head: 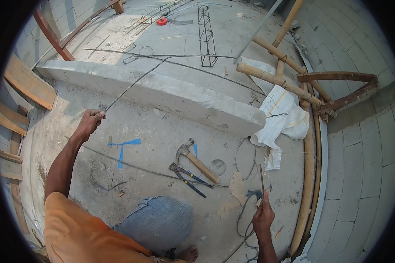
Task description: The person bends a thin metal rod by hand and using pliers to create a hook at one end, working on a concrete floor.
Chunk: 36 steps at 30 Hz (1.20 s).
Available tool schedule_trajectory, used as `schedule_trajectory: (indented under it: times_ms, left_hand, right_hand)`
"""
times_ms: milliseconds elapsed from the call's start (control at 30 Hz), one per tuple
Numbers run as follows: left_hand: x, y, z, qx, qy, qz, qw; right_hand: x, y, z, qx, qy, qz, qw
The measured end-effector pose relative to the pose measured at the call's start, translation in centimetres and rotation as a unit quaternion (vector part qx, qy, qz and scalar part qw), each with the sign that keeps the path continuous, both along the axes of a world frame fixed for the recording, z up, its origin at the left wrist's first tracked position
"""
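Note:
My left hand (89,123) is closed around the end of a thin steel reinforcing bar (135,83). From my fist the bar rises over a low block wall (171,87) and bends to the right beyond it. At the lower right, my right hand (264,215) grips a short, thin rusty rod (262,176) pointing away from me, with the index finger along it. Between my hands lie a claw hammer (197,162) with a wooden handle and pincers (191,180) with blue-and-yellow handles. Another bar (144,168) crosses the floor, its right end under or beside the pincers.
Beyond the wall are a rebar cage (206,36), a red tape measure (162,21) and a metal square (181,22). Bamboo scaffolding (279,79) and a white woven sack (279,115) stand at right. Blue strips (121,154), tangled wire (240,223) and a disc (217,167) lie nearby.

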<state>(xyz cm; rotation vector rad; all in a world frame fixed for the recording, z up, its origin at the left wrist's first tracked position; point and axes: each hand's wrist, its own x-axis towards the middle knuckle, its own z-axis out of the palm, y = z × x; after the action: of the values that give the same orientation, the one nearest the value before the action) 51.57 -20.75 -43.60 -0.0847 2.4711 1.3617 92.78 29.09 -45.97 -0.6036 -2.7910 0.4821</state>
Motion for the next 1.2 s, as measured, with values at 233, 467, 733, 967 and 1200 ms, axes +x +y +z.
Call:
schedule_trajectory:
  times_ms: [233, 467, 733, 967, 1200]
  left_hand:
    - [-2.0, 8.7, 0.1, 0.058, -0.035, 0.013, 0.998]
    - [-2.6, 10.3, -3.3, 0.128, 0.008, 0.055, 0.99]
    - [-2.4, 8.5, -6.5, 0.106, 0.035, 0.118, 0.987]
    - [-2.9, 10.4, -6.8, 0.125, 0.06, 0.126, 0.982]
    - [-1.5, 9.7, -6.8, 0.063, 0.079, 0.131, 0.986]
  right_hand:
    - [-8.4, -2.0, 1.6, -0.002, -0.008, 0.055, 0.998]
    - [-19.6, -2.9, 6.3, -0.004, -0.017, 0.096, 0.995]
    - [-46.0, -0.5, 11.2, 0.218, -0.072, 0.098, 0.968]
    - [-50.0, -8.5, 10.3, 0.139, -0.056, 0.173, 0.973]
    - [-41.3, -15.4, 5.5, 0.062, -0.024, 0.417, 0.906]
